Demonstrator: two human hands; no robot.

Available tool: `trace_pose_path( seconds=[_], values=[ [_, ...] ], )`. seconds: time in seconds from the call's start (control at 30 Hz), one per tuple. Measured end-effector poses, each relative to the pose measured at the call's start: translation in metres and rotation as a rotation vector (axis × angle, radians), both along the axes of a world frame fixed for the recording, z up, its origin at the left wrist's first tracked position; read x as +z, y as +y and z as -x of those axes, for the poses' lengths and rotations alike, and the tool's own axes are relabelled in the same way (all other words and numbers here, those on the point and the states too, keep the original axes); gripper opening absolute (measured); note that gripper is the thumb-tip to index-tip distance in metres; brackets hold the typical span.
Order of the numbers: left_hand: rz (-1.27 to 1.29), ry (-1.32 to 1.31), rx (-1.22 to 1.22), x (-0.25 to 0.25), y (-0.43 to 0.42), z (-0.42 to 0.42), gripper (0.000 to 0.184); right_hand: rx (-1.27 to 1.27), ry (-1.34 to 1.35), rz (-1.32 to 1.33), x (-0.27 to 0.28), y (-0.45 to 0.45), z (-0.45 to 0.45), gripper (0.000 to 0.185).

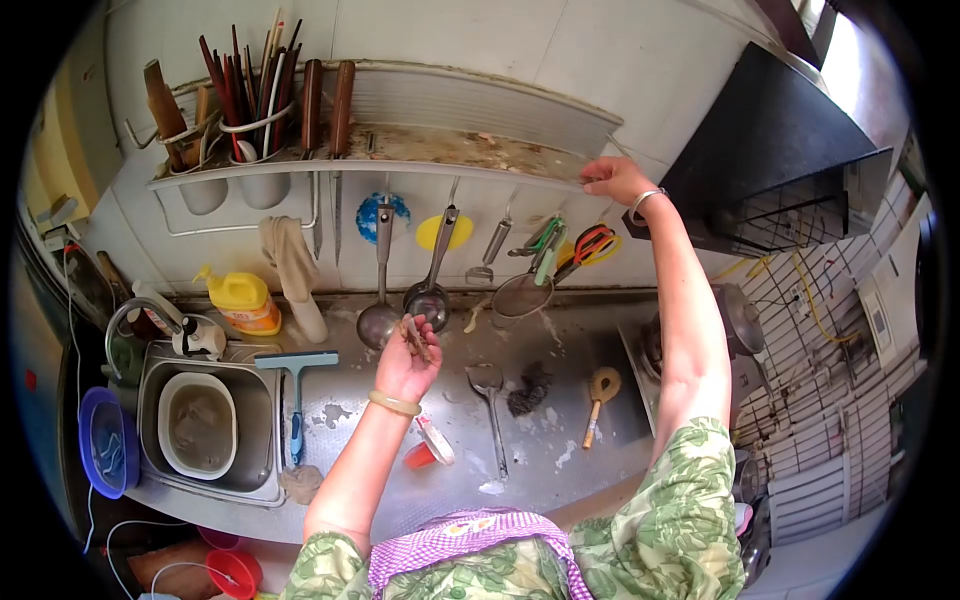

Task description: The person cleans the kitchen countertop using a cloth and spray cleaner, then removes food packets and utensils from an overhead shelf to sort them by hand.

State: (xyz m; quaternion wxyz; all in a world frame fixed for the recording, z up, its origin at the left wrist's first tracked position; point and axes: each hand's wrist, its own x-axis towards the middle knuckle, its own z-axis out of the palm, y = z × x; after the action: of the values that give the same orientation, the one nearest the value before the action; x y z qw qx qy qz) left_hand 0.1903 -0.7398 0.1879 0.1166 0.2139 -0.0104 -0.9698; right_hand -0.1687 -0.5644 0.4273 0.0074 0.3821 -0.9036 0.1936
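My left hand (408,362) is raised over the steel counter, palm up, with its fingers curled around a small brownish piece (418,342) whose kind I cannot make out. My right hand (617,181) reaches up to the right end of the wall shelf (440,145). Its fingers are pinched together at the shelf's edge, and what lies between them is hidden. Brown grime and small scraps cover the shelf's surface. Below it hang a ladle (381,290), another ladle (430,295), a strainer (522,297) and orange-handled scissors (592,247).
Left stands a sink (270,440) holding a white basin (232,425), beside a squeegee (296,400). A spatula (493,420), a dark scouring pad (529,388) and a brush (600,395) lie on the counter (350,500). Chopstick holders (265,187) hang left; a dark range hood (760,150) juts out right.
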Motion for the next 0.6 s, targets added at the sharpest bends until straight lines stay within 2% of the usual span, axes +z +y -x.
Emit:
trace_pose_path(
  seconds=[0.07,0.17,0.27,0.37,0.47,0.6],
  values=[
    [0.026,0.0,-0.022,0.0,0.003,0.002,0.02,0.06,-0.076,0.071,-0.003,0.003,0.006,0.028],
    [0.058,-0.013,-0.032,-0.002,0.008,0.001,0.021,-0.062,-0.071,0.228,0.024,-0.006,-0.043,0.026],
    [0.077,-0.022,-0.036,-0.002,0.014,-0.002,0.021,0.061,0.026,0.054,0.021,-0.011,-0.019,0.024],
    [0.074,-0.022,-0.045,-0.001,0.016,-0.004,0.021,0.075,0.044,-0.096,0.008,-0.016,0.002,0.021],
    [0.069,-0.026,-0.038,-0.003,0.018,-0.007,0.021,0.187,-0.008,-0.078,0.013,-0.016,-0.006,0.018],
    [0.08,-0.035,-0.042,-0.007,0.016,-0.01,0.021,0.189,-0.09,0.023,0.011,-0.012,-0.002,0.017]
  ],
)
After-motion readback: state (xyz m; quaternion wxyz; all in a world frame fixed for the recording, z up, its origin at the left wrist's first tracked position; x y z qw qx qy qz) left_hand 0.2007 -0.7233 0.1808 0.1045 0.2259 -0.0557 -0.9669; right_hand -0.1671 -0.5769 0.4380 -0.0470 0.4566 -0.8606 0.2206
